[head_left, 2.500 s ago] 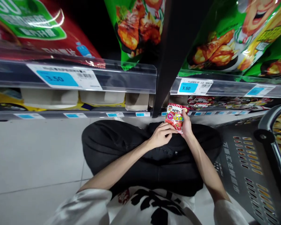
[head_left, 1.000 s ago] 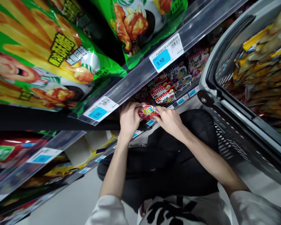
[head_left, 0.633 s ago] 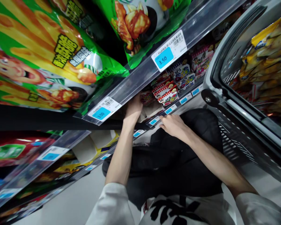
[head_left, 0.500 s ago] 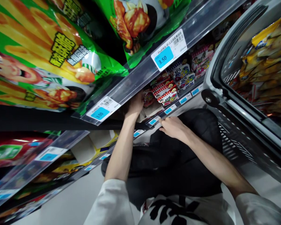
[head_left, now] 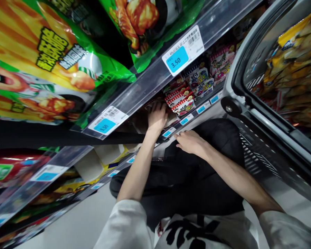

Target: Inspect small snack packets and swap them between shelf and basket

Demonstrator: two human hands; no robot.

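"On the lower shelf, what lies nearest the hands?"

"Red-striped packets [head_left: 181, 103], stacked near the shelf's front edge. Just to their left is the person's left hand [head_left: 158, 116], reaching in with its back up and its fingers bent forward."

"Is it gripping anything?"

"That cannot be told. The fingertips go into shadow among dim reddish shapes, and whether the hand touches the striped stack is unclear too."

"And the right hand [head_left: 189, 141]?"

"It's nearer the body, over the dark trousers [head_left: 181, 180], just beside the shelf's front strip [head_left: 178, 125] with its small blue price labels [head_left: 186, 119]. The fingers curl loosely, but the palm is hidden, so whether they close on something cannot be told."

"What stands around the red stack?"

"To its right are blue-and-white packets [head_left: 202, 84], then pink-striped ones [head_left: 221, 64]. Above runs the upper shelf's clear edge [head_left: 145, 89], carrying a tag that reads 3.50 [head_left: 176, 63], with large green snack bags [head_left: 52, 74] at far left."

"And farther out?"

"On the right, a grey basket [head_left: 232, 81] holds yellowish packets [head_left: 290, 72]. On the left, past a dark divider [head_left: 54, 136], sit a pale box [head_left: 89, 166] and a red bag [head_left: 18, 166]. Pale floor [head_left: 75, 214] shows at near left."
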